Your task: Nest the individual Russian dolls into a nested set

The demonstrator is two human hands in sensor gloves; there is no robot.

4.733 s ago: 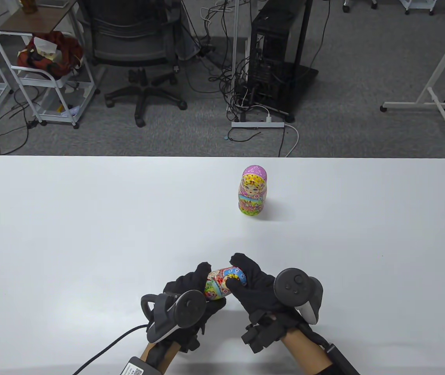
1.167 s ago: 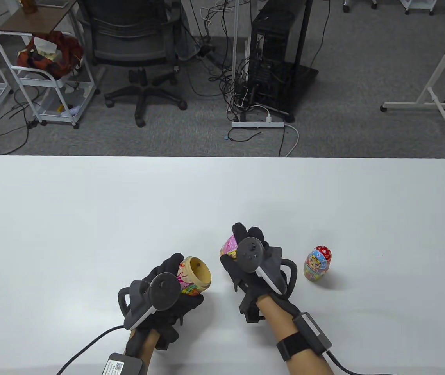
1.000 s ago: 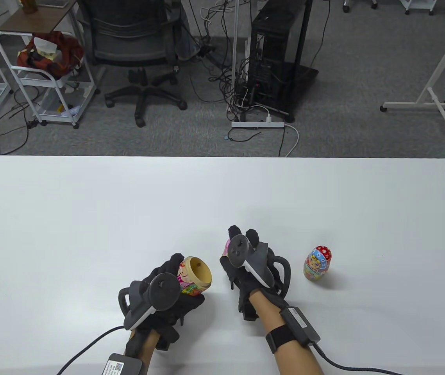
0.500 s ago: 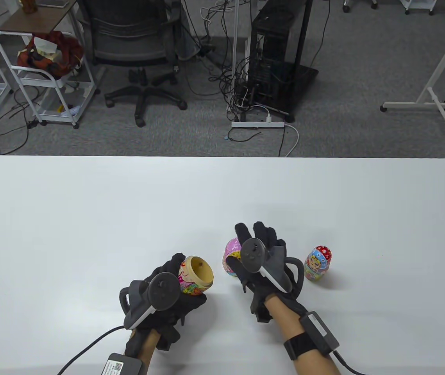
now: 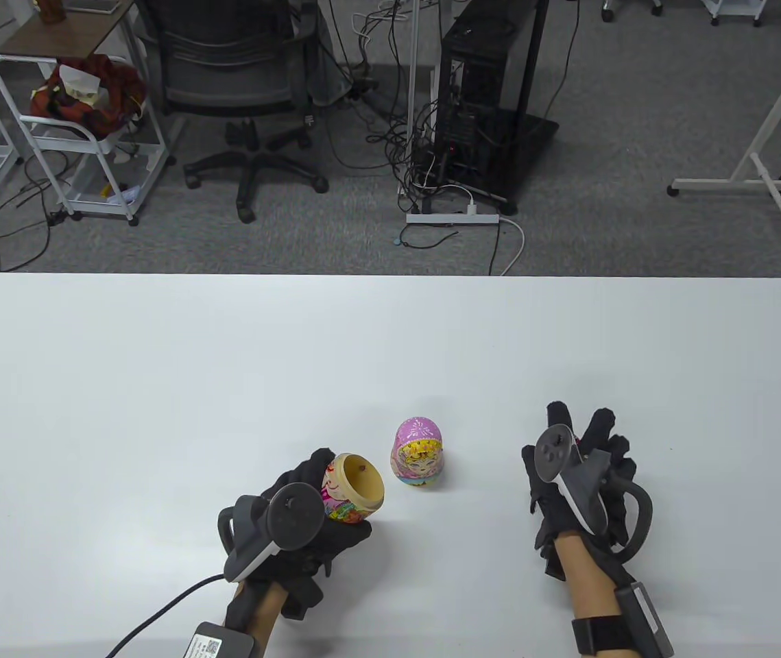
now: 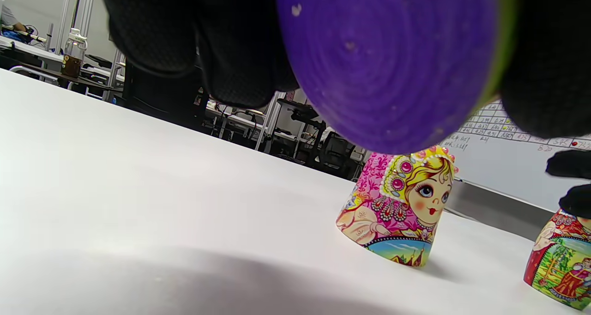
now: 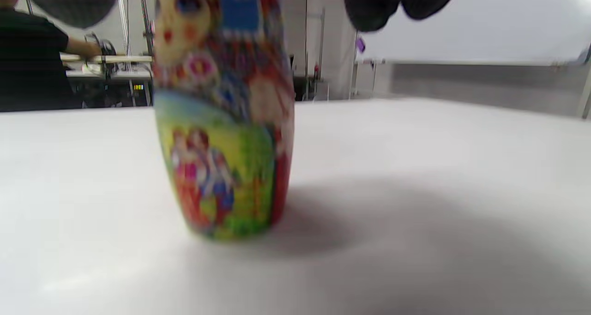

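My left hand (image 5: 335, 504) grips the bottom half of the large doll (image 5: 356, 485), its open wooden mouth tilted up and to the right; its purple base (image 6: 392, 61) fills the left wrist view. The pink top half (image 5: 417, 460) stands alone on the table, between my hands, also in the left wrist view (image 6: 401, 208). My right hand (image 5: 572, 442) hovers with spread fingers over the small red doll, hiding it in the table view. The small red doll (image 7: 221, 121) stands upright with my fingers (image 7: 397, 1) on either side of its head, apart from it.
The white table (image 5: 157, 377) stretches wide behind and left of the dolls. The small red doll also shows at the right edge of the left wrist view (image 6: 558, 264). Cables trail from both wrists at the table's front edge.
My right hand has let go of the pink top half, which now stands on the table, and moved right over the small red doll. My left hand shifted slightly right with the bottom half.
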